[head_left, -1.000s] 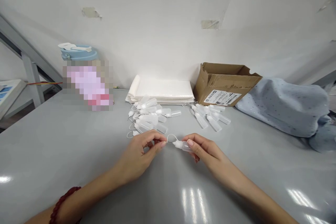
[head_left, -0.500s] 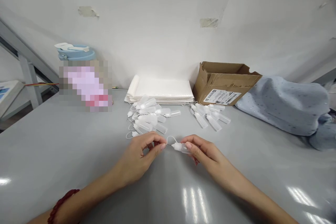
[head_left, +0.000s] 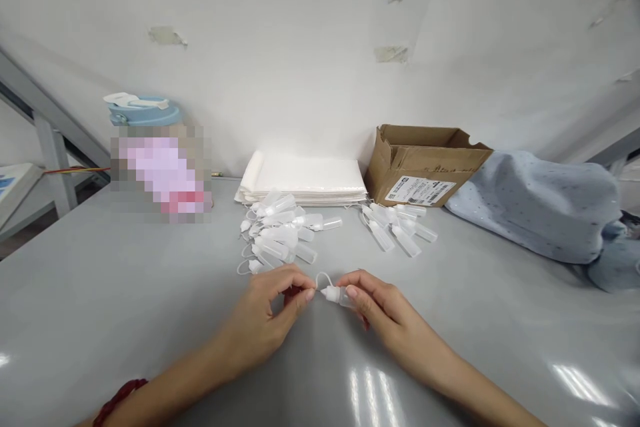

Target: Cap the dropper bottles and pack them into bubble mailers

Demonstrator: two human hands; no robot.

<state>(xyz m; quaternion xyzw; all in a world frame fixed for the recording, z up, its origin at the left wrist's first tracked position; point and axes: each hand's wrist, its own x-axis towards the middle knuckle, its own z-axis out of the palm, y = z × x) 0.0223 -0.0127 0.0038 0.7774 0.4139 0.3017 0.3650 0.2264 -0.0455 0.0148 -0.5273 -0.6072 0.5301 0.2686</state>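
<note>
Right hand (head_left: 373, 300) pinches dropper bottle (head_left: 332, 294), nozzle toward nine o'clock; left hand (head_left: 273, 310) pinches its looped strap (head_left: 325, 274) there. Nozzle uncapped, closing not done. Larger bottle pile (head_left: 283, 235) at eleven, smaller pile (head_left: 381, 238) at one; their progress unclear.

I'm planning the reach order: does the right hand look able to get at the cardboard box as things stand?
Probably yes, though the right hand would first have to free itself of the bottle. The box stands open-topped, with loose bottles in front.
</note>
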